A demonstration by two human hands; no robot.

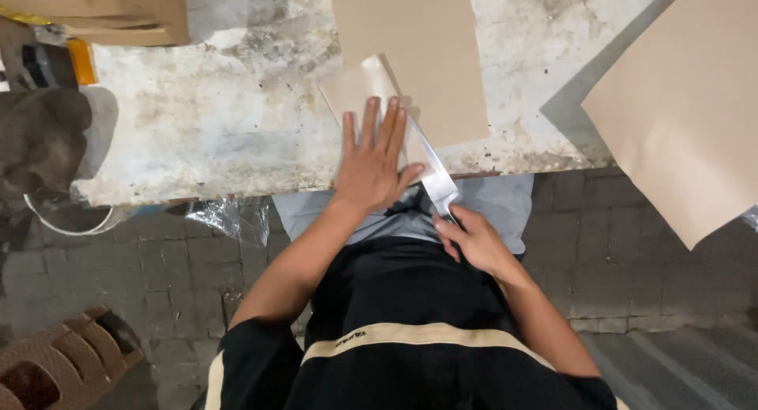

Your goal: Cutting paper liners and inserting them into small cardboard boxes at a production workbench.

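My left hand [373, 156] lies flat with fingers spread on a folded sheet of brown paper [410, 55] on a stained white table [213, 126]. My right hand [472, 238] grips the handle of a long steel knife [433, 173]. The blade runs up along the fold of the paper, just right of my left fingers, with its tip hidden near the fold. The paper's near flap [359, 90] is folded over under my left palm.
A large loose brown paper sheet [687, 118] hangs over the table's right side. Cardboard boxes [103, 11] stand at the back left. A brown plastic stool [63, 363] and a clear plastic bag [225, 217] are on the paved floor.
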